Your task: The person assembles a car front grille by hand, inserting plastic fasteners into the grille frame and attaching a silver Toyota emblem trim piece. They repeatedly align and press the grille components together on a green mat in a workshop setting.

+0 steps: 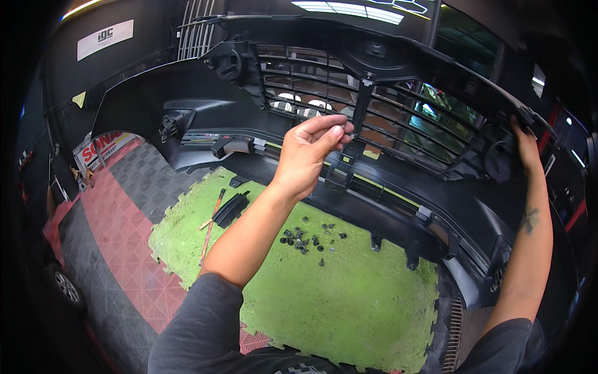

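A black car bumper (pixel 230 115) stands upright before me, its inner side with a slatted grille (pixel 411 121) turned toward me. My left hand (pixel 314 146) is raised in front of the middle of the grille, thumb and fingertips pinched together. Whatever is between them is too small to make out. At the far right, my right hand (pixel 526 146) grips the bumper's upper corner, its fingers partly hidden against the dark plastic. Below, several small dark clips and screws (pixel 302 240) lie scattered on a green foam mat (pixel 324 299).
Left on the mat lie a black plastic piece (pixel 231 210) and a thin reddish-brown stick (pixel 212 227). Grey and red floor tiles (pixel 124 230) surround the mat. A slotted drain (pixel 455 330) runs at the lower right. A car wheel (pixel 65 287) shows at the left edge.
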`<state>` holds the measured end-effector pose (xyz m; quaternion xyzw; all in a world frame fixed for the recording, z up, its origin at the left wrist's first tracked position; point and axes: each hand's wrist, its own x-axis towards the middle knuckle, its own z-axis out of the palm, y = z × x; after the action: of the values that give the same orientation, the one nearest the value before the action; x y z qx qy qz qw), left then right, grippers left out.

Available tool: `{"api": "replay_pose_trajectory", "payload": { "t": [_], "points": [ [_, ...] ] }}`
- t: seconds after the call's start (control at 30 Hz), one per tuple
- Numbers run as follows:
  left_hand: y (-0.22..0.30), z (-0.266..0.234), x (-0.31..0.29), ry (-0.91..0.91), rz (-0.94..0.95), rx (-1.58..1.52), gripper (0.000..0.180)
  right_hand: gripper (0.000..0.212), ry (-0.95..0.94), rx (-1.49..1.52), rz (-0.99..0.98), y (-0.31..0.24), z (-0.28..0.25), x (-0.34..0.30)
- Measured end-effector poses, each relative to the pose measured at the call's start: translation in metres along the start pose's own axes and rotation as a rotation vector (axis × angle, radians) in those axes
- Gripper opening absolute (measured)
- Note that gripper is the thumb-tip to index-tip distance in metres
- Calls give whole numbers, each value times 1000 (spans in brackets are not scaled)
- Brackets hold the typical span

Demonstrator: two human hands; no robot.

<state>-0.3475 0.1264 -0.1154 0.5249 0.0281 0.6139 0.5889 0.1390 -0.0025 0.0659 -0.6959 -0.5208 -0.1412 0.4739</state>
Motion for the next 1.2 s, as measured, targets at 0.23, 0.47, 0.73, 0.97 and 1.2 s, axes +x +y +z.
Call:
{"api": "replay_pose_trajectory", "payload": {
  "t": [0.23,0.47,0.73,0.97,1.2],
  "points": [
    [-1,25,-5,-92,38,-107,41,80,-7,49,-7,-5,1,-7],
    [0,28,-7,-141,-13,-201,34,75,-4,62,10,-4,-2,-8],
    [-6,16,1,-244,-141,-494,29,73,35,58,-14,-13,0,-17],
    [22,19,83,-10,93,13,29,74,-28,38,4,9,-8,-3],
    [19,15,204,-13,521,908,29,76,-35,58,51,-6,-12,-18]
  ]
}}
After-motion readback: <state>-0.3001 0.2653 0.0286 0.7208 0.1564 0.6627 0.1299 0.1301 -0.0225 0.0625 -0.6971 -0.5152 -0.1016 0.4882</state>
